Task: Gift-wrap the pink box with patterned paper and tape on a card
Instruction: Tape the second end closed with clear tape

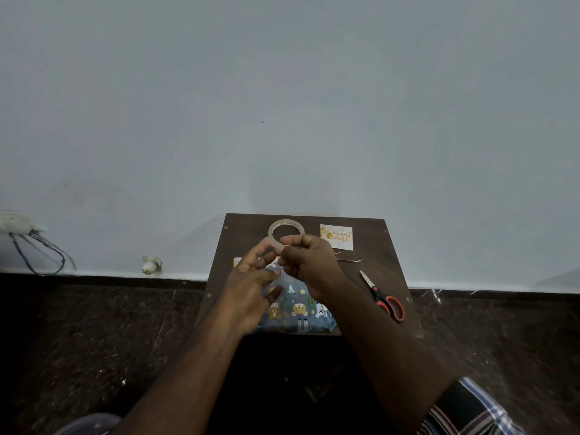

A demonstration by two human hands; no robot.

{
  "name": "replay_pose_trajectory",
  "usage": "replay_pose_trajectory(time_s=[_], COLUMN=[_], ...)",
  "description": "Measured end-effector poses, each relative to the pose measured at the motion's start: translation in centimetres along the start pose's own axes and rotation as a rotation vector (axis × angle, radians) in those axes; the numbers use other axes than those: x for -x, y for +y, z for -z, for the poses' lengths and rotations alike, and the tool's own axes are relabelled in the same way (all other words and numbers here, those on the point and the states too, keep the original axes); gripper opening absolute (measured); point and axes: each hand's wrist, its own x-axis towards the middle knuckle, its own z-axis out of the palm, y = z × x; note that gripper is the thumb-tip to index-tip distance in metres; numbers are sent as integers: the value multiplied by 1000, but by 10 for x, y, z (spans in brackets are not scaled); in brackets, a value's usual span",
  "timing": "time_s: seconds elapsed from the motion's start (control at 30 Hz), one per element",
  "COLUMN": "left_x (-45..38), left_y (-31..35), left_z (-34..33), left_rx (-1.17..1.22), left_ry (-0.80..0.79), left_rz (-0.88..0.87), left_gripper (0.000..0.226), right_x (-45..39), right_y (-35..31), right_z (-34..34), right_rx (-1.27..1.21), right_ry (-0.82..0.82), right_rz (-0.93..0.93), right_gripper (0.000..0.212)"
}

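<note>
a checked sleeve (470, 406) shows at the near right corner. on the small dark wooden board (392, 255) lies the box (298, 306), wrapped in soft blue paper with cartoon animals, half hidden under both hands. the left hand (251, 290) hovers with fingers spread; the right hand (309, 262) pinches the clear tape ring (286, 229) (its loose end too faint to find). red-handled scissors (384, 298) lie to the right. farthest, a white card (336, 236) with orange lettering, upside down, seemingly "happy birthday".

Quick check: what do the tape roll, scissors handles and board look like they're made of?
Tape roll: clear glossy plastic film, the board shows through it. Scissors handles: red and black, probably plastic; blades look like bare metal. Board: matte dark brown, probably wood or laminate, with screws at the edges.
</note>
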Motion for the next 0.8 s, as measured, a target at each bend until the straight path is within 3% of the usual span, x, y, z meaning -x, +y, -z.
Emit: replay_pose_trajectory(time_s=[0.07, 0.17, 0.3, 0.5, 0.57, 0.67, 0.8], left_x=[3, 1, -4, -13, -8, -9, -11], left_y=[2, 5, -7, -38, -46, -56, -59], left_z=[-1, 1, -7, -19, -26, -32, -32], left_rx=[-88, -519, -975, -1273, -1444, -1620, -1662], left_ry=[13, 109, -14, -100, -159, -159, -183], left_rz=[-39, -168, -270, -222, -233, -276, -289], left_gripper=[61, 65, 69, 61, 59, 53, 54], right_x=[2, 9, 20, 35, 39, 45, 44], right_y=[-5, -16, -25, 4, 21, 35, 45], right_z=[1, 12, 43, 102, 113, 111, 98], right_rx=[57, 202, 328, 343, 366, 470, 546], right_ry=[33, 55, 118, 456, 529, 479, 459], right_rz=[23, 36, 38, 63, 43, 36, 141], right_gripper=[15, 16, 16, 4, 18, 37, 57])
